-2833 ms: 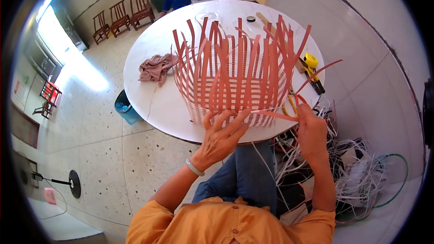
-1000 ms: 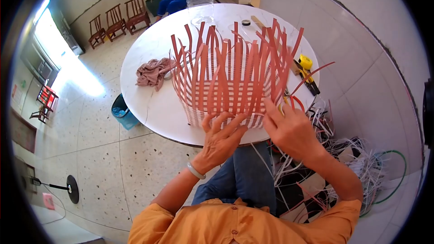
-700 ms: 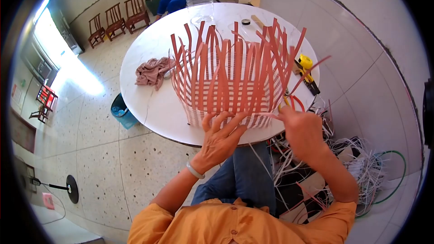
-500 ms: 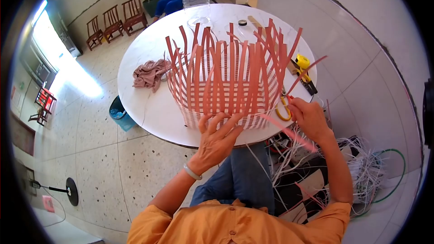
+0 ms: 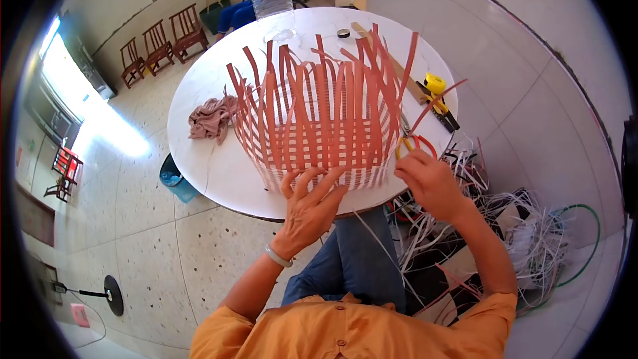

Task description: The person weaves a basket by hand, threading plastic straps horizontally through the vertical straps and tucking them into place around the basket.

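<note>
A red and white woven basket [image 5: 319,139] with long upright red strips stands on the round white table [image 5: 206,93]. My left hand [image 5: 309,206] lies against its near side, fingers spread over the lower weave. To the right of the basket is my right hand [image 5: 428,183], its fingers pinched together; whatever is between them is too small to make out. Just beyond that hand lie scissors [image 5: 407,145] with yellow and red handles. A yellow tape measure [image 5: 434,83] and a black and yellow tool [image 5: 442,113] rest at the table's right.
A pink cloth [image 5: 211,119] is on the table's left, a clear bottle [image 5: 272,3] at its back. Loose white strips [image 5: 531,239] heap at the lower right. A blue bin [image 5: 178,179] stands left. Behind the table, a person [image 5: 232,16] sits near wooden chairs [image 5: 188,28].
My right hand pulled a pinkish strip out to the right, and that strip no longer shows in its fingers. My left hand stays on the basket. The view has shifted slightly.
</note>
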{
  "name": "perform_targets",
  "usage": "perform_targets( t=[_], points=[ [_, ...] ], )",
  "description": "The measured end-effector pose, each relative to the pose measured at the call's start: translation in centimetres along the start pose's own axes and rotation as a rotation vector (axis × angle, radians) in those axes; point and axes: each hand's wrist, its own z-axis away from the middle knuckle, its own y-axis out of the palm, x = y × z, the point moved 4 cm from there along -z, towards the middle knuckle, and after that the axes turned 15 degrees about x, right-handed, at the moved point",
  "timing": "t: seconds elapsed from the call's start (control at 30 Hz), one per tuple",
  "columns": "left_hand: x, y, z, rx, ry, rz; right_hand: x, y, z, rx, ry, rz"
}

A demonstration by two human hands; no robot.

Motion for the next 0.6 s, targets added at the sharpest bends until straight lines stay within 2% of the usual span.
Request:
perform_targets(
  t=[0.07,0.1,0.17,0.4,0.47,0.5,0.57,0.6],
  points=[
    [0.0,0.0,0.1,-0.001,0.003,-0.001,2.2,0.0,-0.6,0.107,-0.048,0.296],
    [0.0,0.1,0.1,-0.001,0.002,-0.004,2.4,-0.1,-0.9,0.106,-0.049,0.297],
    [0.1,0.1,0.2,-0.006,0.007,-0.004,3.6,-0.3,-1.5,0.010,-0.221,0.487],
    [0.1,0.0,0.3,-0.008,0.007,0.011,6.4,0.2,-1.7,0.035,-0.138,0.861],
    [0.1,-0.1,0.2,-0.002,0.003,0.005,6.5,0.4,-1.3,0.028,0.128,0.924],
    [0.0,-0.1,0.2,0.003,0.005,-0.003,6.6,0.2,-1.3,0.031,0.129,0.924],
    [0.2,0.0,0.2,0.002,0.007,-0.007,5.7,-0.7,-1.0,0.072,0.405,0.791],
    [0.2,0.1,0.2,0.001,0.009,-0.015,5.7,-1.5,-0.9,0.075,0.406,0.793]
  ],
)
